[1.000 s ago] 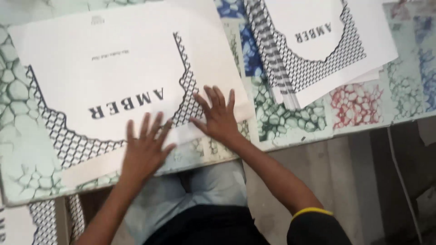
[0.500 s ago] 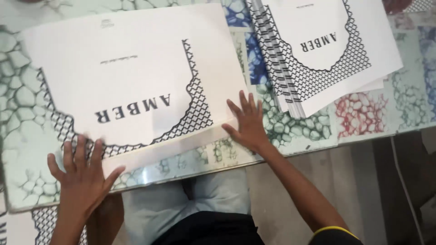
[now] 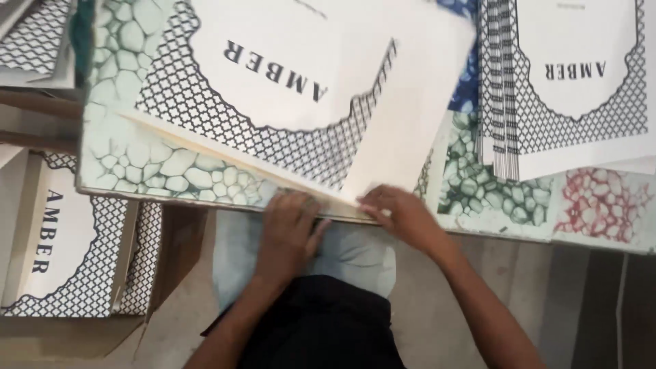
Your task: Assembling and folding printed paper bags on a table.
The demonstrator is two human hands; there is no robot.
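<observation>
Patterned table (image 3: 492, 198); both hands, left (image 3: 287, 232), right (image 3: 403, 215), pinching printed sheet (image 3: 307, 89) edge; stack (image 3: 567, 82) beside.

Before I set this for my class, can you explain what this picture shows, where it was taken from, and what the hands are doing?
There is no machine here: a camera worn on a person's head looks down at their own two bare hands. The left hand and right hand both rest at the near edge of a large white printed sheet with a black lattice border, lying on a table covered in a green crackle pattern. A stack of similar sheets lies to the right, and more stand in a box lower left.
</observation>
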